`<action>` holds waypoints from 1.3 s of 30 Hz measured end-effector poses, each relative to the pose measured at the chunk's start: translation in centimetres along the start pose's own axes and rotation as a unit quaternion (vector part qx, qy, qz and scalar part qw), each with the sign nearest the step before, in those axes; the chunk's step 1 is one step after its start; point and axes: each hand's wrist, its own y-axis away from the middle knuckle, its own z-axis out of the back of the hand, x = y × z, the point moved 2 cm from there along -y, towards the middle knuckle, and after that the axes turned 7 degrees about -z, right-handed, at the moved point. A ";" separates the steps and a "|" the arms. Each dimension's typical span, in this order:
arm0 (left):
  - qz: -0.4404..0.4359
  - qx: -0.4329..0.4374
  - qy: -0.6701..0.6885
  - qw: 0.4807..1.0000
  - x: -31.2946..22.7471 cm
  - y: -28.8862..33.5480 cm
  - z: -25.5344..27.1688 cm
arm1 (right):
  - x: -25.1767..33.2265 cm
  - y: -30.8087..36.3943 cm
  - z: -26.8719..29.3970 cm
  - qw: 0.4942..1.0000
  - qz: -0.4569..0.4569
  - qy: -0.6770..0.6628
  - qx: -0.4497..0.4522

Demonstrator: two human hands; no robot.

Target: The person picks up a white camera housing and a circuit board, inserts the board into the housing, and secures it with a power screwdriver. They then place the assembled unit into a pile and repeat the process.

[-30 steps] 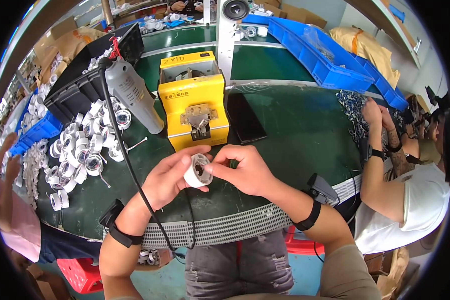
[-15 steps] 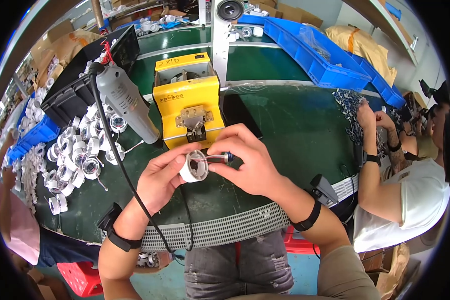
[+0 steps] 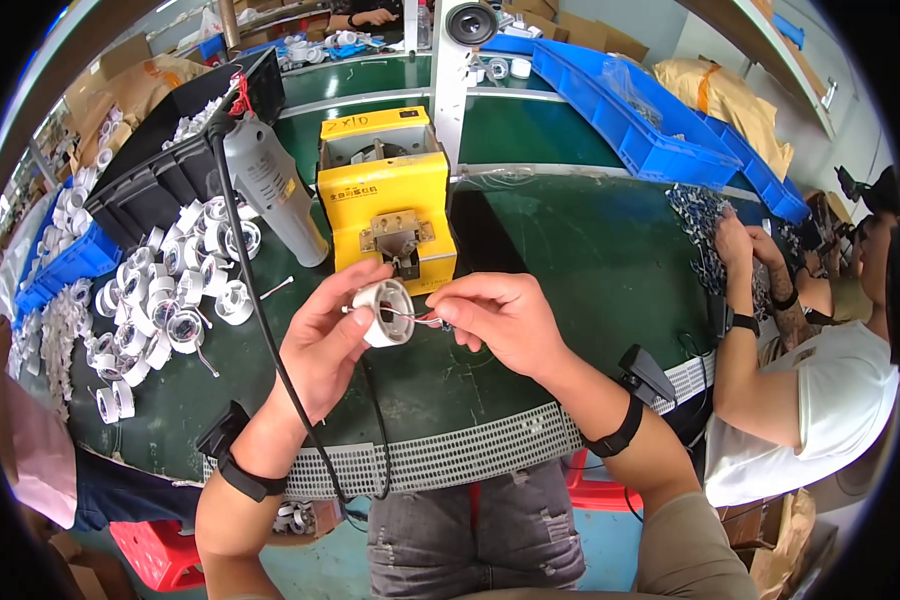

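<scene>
My left hand (image 3: 318, 345) grips a white round housing (image 3: 382, 334) by its side, thumb in front and fingers behind. The open face of this ring-shaped part is turned toward the right. Thin red and white wires (image 3: 428, 320) run out of it to my right hand (image 3: 508, 320), whose thumb and fingertips are pinched on their end; a small dark piece there is mostly hidden. Just beyond my hands stands a yellow bench machine (image 3: 390, 190) with a metal block on its front. A grey handheld power tool (image 3: 275, 190) leans left of it, its black cable crossing before my left forearm.
Many similar white housings (image 3: 160, 300) lie heaped on the green table at left, near a black crate (image 3: 155, 195). Blue bins (image 3: 660, 145) stand at the far right. A co-worker (image 3: 800, 400) on the right handles a pile of small dark parts (image 3: 700, 215).
The housing has turned a little in my left hand, showing more of its inside. My right hand has moved slightly away and down, fingers closer together on the wires. The view has shifted slightly.
</scene>
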 end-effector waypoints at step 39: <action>0.008 0.084 -0.065 0.994 0.8 0.2 -1.5 | -1.3 -0.4 -2.4 0.987 0.028 -0.151 0.036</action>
